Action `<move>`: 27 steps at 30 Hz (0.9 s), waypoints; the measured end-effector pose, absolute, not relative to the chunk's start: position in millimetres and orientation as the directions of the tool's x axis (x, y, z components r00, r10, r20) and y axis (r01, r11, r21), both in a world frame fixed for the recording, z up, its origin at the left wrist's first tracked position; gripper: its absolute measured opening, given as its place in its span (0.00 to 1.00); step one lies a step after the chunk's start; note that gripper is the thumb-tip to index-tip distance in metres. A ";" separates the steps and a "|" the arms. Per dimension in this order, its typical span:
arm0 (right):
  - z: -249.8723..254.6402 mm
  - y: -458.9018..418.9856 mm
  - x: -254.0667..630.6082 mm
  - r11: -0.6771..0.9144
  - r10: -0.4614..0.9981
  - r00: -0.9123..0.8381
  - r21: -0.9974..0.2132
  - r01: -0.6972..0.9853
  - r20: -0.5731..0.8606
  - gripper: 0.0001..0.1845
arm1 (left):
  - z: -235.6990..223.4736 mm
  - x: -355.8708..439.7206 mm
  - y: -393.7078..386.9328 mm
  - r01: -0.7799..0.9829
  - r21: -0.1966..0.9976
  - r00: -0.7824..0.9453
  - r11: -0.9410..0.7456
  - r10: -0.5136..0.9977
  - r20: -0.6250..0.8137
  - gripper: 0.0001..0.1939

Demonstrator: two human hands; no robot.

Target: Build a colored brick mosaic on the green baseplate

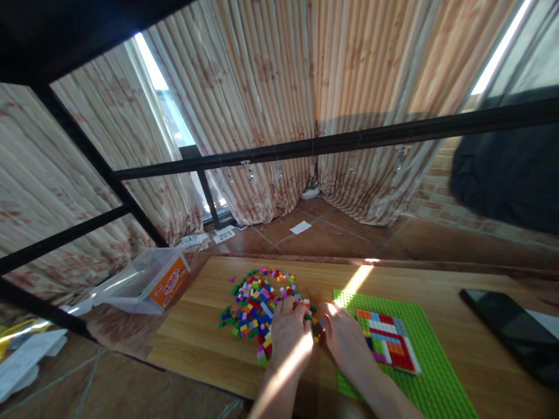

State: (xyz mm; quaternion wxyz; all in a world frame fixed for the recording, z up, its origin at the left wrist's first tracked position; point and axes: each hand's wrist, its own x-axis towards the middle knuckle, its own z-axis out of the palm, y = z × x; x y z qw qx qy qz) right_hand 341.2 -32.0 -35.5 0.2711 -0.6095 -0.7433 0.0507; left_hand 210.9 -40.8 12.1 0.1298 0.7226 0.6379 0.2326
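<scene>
In the head view my left hand [290, 329] rests over the right edge of a heap of small colourful toy bricks [253, 314], its fingers curled down among them. My right hand [345, 334] is just to its right, over the left edge of a green studded baseplate [430, 331]. Its fingers are drawn together and point toward the left hand. A few loose bricks lie between both hands. What either set of fingertips holds is hidden or too small to name. On the baseplate, right of my right hand, sits a multicoloured block of joined bricks [388, 340].
Everything lies on a wooden tabletop [192, 331]. A dark phone-like slab [502, 326] lies at the right. Left of the table stands a clear plastic bin [144, 285] with an orange label. A black metal bar [271, 152] crosses before the curtains [262, 70].
</scene>
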 end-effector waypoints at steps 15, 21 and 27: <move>-1.6 -25.9 328.9 0.157 0.964 -0.056 -0.386 0.909 0.259 0.11 | 16.0 221.2 -38.8 0.889 0.455 0.028 -0.054 0.998 0.065 0.07; 41.7 -51.9 397.2 0.236 0.945 -0.030 -0.614 0.753 0.326 0.13 | 26.3 231.9 -53.5 0.782 0.621 -0.080 0.042 0.996 0.033 0.05; 10.8 -72.7 453.5 0.140 0.979 0.005 -0.693 0.708 0.203 0.12 | 25.6 250.3 -68.8 0.695 0.719 0.015 -0.022 1.000 0.017 0.06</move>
